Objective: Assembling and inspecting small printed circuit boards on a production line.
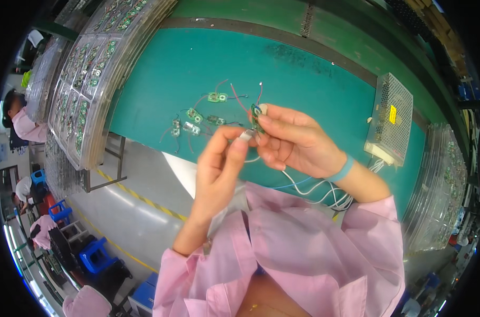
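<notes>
My right hand [298,140] pinches a small green circuit board [256,117] edge-on, with thin red wires rising from it. My left hand [221,161] is closed, thumb against fingers, on a small silver-white plug-like piece [246,134]. That piece meets the board's lower end; whether it is inserted cannot be seen. A white cable shows just below the fingers. Left of the hands, several more boards lie on the green mat, among them a green board [217,97] with red and dark wires and a paler board [191,128]. A blue band [341,168] circles my right wrist.
A perforated metal power supply box [390,119] stands at the right, with bundled white cables [341,199] near it. Stacked clear trays [86,79] of boards rise at the left, and more trays [435,185] at the right. Other people sit at far left beside blue stools [97,255].
</notes>
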Motion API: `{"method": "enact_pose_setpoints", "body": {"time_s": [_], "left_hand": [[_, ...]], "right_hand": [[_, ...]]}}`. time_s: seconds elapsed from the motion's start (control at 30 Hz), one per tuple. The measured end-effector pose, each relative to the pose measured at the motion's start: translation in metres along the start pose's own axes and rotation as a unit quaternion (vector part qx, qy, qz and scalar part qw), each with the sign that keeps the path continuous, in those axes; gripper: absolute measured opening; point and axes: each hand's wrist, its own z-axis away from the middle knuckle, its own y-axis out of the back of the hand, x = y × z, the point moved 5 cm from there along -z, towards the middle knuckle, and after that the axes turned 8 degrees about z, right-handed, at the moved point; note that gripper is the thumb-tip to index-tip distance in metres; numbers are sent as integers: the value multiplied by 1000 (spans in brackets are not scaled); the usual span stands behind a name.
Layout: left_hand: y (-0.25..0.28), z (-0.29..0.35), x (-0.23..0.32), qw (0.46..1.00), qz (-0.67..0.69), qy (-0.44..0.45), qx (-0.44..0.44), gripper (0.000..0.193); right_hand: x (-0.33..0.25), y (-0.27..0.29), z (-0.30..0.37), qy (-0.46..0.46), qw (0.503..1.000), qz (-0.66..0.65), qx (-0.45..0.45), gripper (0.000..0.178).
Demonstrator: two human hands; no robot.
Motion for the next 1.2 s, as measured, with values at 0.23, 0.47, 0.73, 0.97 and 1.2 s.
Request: {"method": "enact_pose_setpoints", "body": {"time_s": [0.23,0.47,0.73,0.97,1.2], "left_hand": [[-2,0,-3,1000,10,-16,6,18],[-4,1,0,999,-22,-29,22,17],[-4,2,7,975,-200,-75,60,15],[-1,2,1,990,-115,-55,67,14],[1,1,4,966,-225,-102,81,12]], "right_hand": [[4,0,1,-10,999,-33,12,20],[8,3,-1,-5,1000,-22,-4,20],[11,7,-3,-12,999,-31,7,21],[11,5,-3,-10,999,-44,-9,21],[13,6,-4,15,998,63,9,19]]}}
